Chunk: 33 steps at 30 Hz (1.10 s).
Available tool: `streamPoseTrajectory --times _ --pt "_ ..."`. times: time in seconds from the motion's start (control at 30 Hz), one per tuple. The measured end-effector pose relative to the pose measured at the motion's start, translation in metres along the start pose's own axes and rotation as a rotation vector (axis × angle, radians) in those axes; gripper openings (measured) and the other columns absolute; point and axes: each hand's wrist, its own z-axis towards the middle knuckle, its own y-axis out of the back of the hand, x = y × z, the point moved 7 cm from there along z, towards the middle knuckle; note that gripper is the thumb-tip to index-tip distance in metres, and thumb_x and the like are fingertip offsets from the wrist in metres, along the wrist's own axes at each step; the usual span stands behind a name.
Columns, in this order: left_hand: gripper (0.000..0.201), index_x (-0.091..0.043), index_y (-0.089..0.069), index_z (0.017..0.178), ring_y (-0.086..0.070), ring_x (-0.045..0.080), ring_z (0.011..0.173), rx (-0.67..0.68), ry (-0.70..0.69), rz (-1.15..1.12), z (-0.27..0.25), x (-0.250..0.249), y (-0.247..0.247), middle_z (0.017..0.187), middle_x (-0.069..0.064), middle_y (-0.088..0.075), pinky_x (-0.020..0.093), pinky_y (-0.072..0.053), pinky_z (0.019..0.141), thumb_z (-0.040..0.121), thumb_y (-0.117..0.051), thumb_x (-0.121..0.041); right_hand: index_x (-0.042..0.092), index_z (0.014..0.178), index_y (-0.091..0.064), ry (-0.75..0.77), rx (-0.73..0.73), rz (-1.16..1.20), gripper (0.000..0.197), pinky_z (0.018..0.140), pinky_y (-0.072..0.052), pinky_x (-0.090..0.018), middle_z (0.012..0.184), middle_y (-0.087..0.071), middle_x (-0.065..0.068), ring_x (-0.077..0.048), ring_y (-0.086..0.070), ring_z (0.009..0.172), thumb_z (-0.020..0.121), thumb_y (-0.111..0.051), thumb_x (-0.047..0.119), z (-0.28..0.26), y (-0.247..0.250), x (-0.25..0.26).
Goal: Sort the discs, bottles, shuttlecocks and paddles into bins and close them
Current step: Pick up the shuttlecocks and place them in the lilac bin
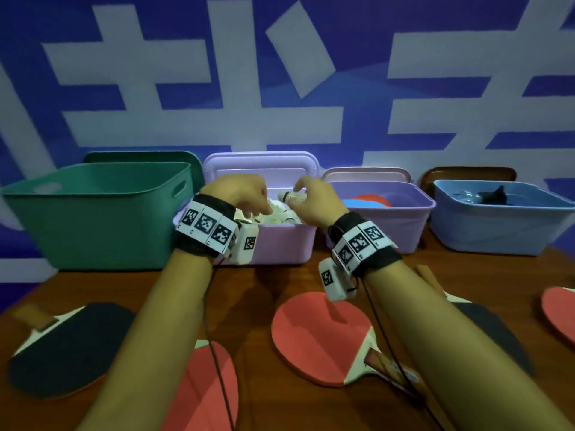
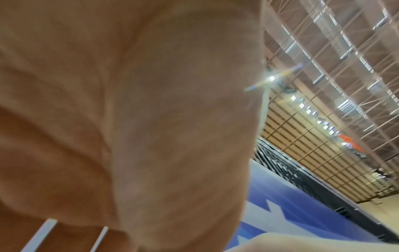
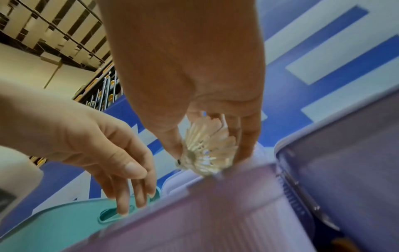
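Observation:
My right hand (image 1: pixel 294 194) pinches a white feather shuttlecock (image 1: pixel 287 196) above the open lilac bin (image 1: pixel 280 244), which holds several shuttlecocks (image 1: pixel 280 216). The right wrist view shows thumb and fingers of that hand (image 3: pixel 209 153) round the shuttlecock's (image 3: pixel 211 141) feather skirt, just above the bin rim. My left hand (image 1: pixel 261 203) hovers over the same bin's left side; its fingers (image 3: pixel 134 187) hang relaxed and hold nothing. Several paddles lie on the wooden table: a black one (image 1: pixel 62 346), a red one (image 1: pixel 317 334), another red one (image 1: pixel 202 387).
A green bin (image 1: pixel 93 213) stands at the left. A purple bin (image 1: pixel 401 225) with red and blue items and a blue bin (image 1: pixel 497 231) with dark items stand at the right. Lids lean behind the bins. More paddles (image 1: pixel 485 334) lie at the right.

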Motion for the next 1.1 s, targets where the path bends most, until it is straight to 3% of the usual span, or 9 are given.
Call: streamPoseTrajectory --times 0.1,0.23,0.43,0.57,0.67,0.73,0.83,0.93,1.1 --pt "0.024 -0.013 -0.075 0.094 -0.075 0.013 0.081 0.042 0.065 -0.039 0.010 0.029 -0.004 0.088 -0.002 -0.078 0.041 -0.057 0.093 0.091 -0.069 -0.036 0.021 0.103 -0.064 0.096 -0.007 0.056 0.034 0.081 -0.048 -0.032 0.105 -0.069 -0.003 -0.020 -0.063 0.096 0.087 -0.064 0.051 0.011 -0.023 0.021" --pt "0.027 -0.013 -0.076 0.095 -0.076 0.013 0.082 0.076 0.093 -0.053 0.017 0.040 -0.009 0.089 -0.003 -0.079 0.037 -0.057 0.092 0.090 -0.069 -0.039 0.027 0.107 -0.067 0.218 0.122 -0.058 0.029 0.089 -0.051 -0.039 0.111 -0.069 -0.003 -0.022 -0.063 0.105 0.085 -0.062 0.045 0.015 -0.061 0.030" --pt "0.027 -0.013 -0.077 0.089 -0.075 0.017 0.085 0.078 0.120 -0.025 0.015 0.039 -0.008 0.085 -0.002 -0.078 0.035 -0.057 0.086 0.092 -0.067 -0.038 0.018 0.140 -0.054 0.214 0.058 0.029 0.053 0.110 -0.034 -0.029 0.144 -0.054 -0.003 -0.018 -0.048 0.134 0.093 -0.062 0.039 0.005 -0.045 0.017" --pt "0.029 -0.012 -0.073 0.081 -0.074 0.019 0.081 0.072 0.127 0.001 0.016 0.032 -0.009 0.080 0.000 -0.077 0.036 -0.058 0.083 0.090 -0.070 -0.039 0.017 0.138 -0.054 0.266 -0.021 0.017 0.048 0.101 -0.030 -0.020 0.141 -0.054 -0.003 -0.017 -0.047 0.132 0.095 -0.061 0.037 -0.007 -0.017 0.008" --pt "0.033 -0.008 -0.062 0.083 -0.066 0.023 0.080 -0.078 0.134 0.063 0.018 0.027 -0.001 0.076 -0.001 -0.066 0.034 -0.051 0.072 0.084 -0.078 -0.036 0.021 0.126 -0.059 0.224 -0.018 0.001 0.040 0.096 -0.040 -0.028 0.130 -0.060 -0.003 -0.021 -0.054 0.120 0.092 -0.062 0.040 -0.014 -0.005 -0.001" --pt "0.042 -0.010 -0.055 0.102 -0.059 0.026 0.096 -0.163 0.087 0.047 0.020 0.018 -0.001 0.094 -0.001 -0.057 0.036 -0.047 0.076 0.080 -0.083 -0.033 0.022 0.122 -0.060 0.201 0.011 -0.006 0.039 0.093 -0.046 -0.034 0.126 -0.062 -0.004 -0.023 -0.057 0.115 0.090 -0.062 0.043 -0.016 0.000 -0.003" --pt "0.060 -0.024 -0.054 0.126 -0.056 0.022 0.108 -0.126 0.009 0.013 0.029 0.010 -0.017 0.120 -0.005 -0.057 0.039 -0.050 0.092 0.075 -0.086 -0.026 0.021 0.122 -0.060 0.188 0.040 -0.004 0.037 0.091 -0.047 -0.035 0.125 -0.063 -0.003 -0.023 -0.057 0.114 0.091 -0.062 0.043 -0.019 0.005 -0.004" --pt "0.054 -0.024 -0.061 0.123 -0.058 0.023 0.109 -0.090 0.041 0.079 0.037 0.016 -0.029 0.126 0.001 -0.060 0.039 -0.050 0.094 0.075 -0.084 -0.027 0.020 0.122 -0.061 0.192 0.064 -0.034 0.037 0.087 -0.045 -0.031 0.124 -0.063 -0.003 -0.022 -0.058 0.114 0.093 -0.062 0.042 -0.021 0.007 -0.005" --pt "0.037 -0.006 -0.070 0.110 -0.067 0.029 0.102 -0.160 0.156 0.030 0.026 0.043 -0.008 0.111 0.011 -0.070 0.034 -0.049 0.079 0.090 -0.070 -0.037 0.018 0.125 -0.059 0.191 0.093 -0.060 0.039 0.085 -0.042 -0.029 0.127 -0.061 -0.003 -0.021 -0.056 0.115 0.095 -0.059 0.042 -0.023 0.016 -0.007"
